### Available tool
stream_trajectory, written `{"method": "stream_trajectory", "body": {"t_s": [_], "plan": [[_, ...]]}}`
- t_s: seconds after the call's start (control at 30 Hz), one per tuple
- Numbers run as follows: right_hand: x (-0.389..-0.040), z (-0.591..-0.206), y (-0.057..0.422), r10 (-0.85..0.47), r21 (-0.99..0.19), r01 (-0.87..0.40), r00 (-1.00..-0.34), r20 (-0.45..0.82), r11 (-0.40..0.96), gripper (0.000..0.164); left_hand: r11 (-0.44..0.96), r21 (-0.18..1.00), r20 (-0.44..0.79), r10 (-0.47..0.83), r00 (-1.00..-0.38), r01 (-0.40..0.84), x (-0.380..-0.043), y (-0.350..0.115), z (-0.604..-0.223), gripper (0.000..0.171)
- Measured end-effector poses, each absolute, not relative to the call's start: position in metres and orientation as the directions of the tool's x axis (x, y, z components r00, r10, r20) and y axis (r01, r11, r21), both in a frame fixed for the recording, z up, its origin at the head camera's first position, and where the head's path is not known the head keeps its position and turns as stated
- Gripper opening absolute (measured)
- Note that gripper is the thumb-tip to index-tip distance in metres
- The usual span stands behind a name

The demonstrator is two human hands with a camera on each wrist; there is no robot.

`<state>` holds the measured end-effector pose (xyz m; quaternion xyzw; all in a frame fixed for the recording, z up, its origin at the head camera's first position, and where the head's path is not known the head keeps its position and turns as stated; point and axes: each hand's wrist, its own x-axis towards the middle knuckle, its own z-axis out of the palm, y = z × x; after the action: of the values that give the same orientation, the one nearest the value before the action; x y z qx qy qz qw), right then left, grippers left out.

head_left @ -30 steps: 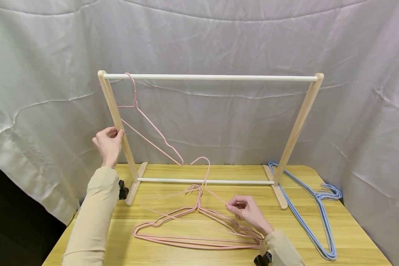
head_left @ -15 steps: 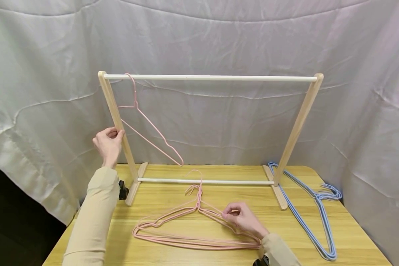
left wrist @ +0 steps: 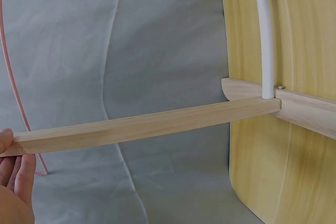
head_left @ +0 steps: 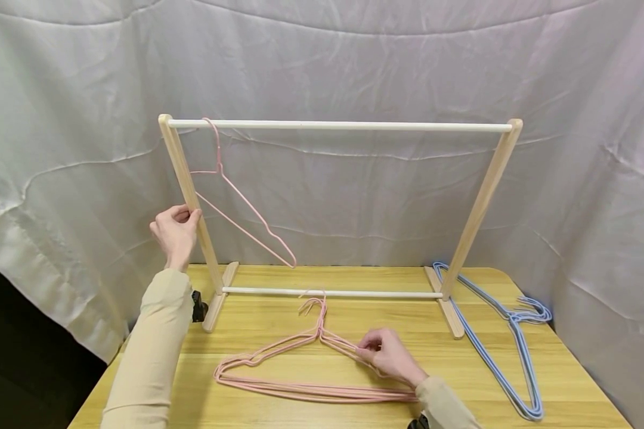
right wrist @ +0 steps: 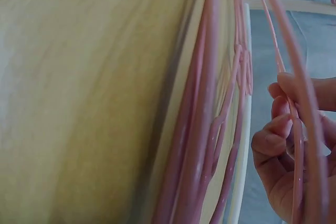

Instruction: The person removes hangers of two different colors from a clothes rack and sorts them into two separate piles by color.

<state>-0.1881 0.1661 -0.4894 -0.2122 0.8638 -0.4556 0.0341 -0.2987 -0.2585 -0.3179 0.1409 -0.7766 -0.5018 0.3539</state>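
At the left side of the rack, my left hand (head_left: 174,235) grips the wooden post (left wrist: 157,121) between thumb and fingers. My right hand (head_left: 389,357) pinches one pink clothes hanger (right wrist: 298,166) by its sloping shoulder. In the right wrist view this hanger stands apart from the pile of pink hangers (head_left: 300,392) lying on the table; in the head view it overlaps them, its hook reaching the lower rail. A further pink hanger (head_left: 247,204) hangs from the white top rail (head_left: 338,126) near the left post.
Several blue hangers (head_left: 515,316) lie stacked on the right of the wooden table (head_left: 569,381), passing by the rack's right foot (head_left: 453,319). The white lower rail (head_left: 279,292) runs between the feet. Grey curtain (head_left: 354,71) closes off the back and sides.
My right hand has lowered the pinched pink hanger down toward the pile and shifted slightly left. Its hook has dropped from above the lower rail to it. My left hand has stayed put.
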Motion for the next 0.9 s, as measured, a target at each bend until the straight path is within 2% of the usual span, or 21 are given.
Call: {"method": "stream_trajectory", "body": {"t_s": [0.5,0.9], "plan": [[-0.1861,-0.4898,0.1625,-0.405,-0.727,-0.421,-0.889,0.213,0.542,0.004,0.454,0.879,0.416,-0.575,-0.704,0.149,-0.2992,-0.2582,-0.3183,0.029],[-0.1864,-0.4974,0.1591,-0.380,-0.670,-0.413,-0.902,0.206,0.617,0.005,0.456,0.876,0.422,-0.574,-0.702,0.154,-0.2982,-0.2574,-0.3182,0.029]]}}
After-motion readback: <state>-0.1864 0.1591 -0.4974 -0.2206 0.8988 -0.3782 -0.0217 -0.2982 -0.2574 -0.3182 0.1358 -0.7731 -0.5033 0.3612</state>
